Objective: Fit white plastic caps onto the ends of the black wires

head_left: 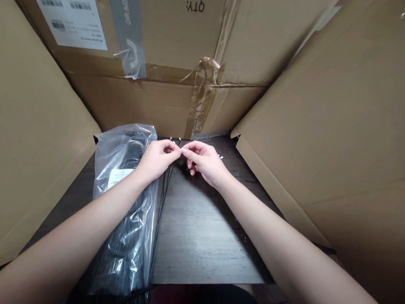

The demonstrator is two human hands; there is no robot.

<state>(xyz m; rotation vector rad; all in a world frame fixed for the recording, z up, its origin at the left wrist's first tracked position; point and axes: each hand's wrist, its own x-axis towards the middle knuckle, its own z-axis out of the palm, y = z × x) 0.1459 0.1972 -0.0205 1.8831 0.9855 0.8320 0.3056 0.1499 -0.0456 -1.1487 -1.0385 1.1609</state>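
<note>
Bare forearms reach in from the lower corners: the left forearm (75, 232) crosses over a clear plastic bag (124, 208), while the right forearm (281, 233) lies well to the right of that bag. The left hand (156, 160) sits at the bag's upper right corner, and the right hand (204, 163) is just beyond it to the right. The two hands meet at their fingertips, with the left fingers (169, 148) curled closed and the right fingers (192, 148) drawn into a tight pinch. Thin black strands (164, 193) run up along the bag's right side to the hands, and small pale tips (171, 138) show just past them. The strands are too fine to tell whether either hand has hold of one.

Inside the bag lies a dark bundle (132, 243), with a white paper label (119, 177) near the bag's top. To the bag's right stretches a dark wood-grain counter (205, 240). Tall cardboard panels (32, 131) rise on the bag's left, and another cardboard panel (324, 121) stands farther right. Behind the bag, a cardboard carton (167, 100) carries a barcode label (72, 23), grey tape (129, 35) and torn brown packing tape (202, 92).
</note>
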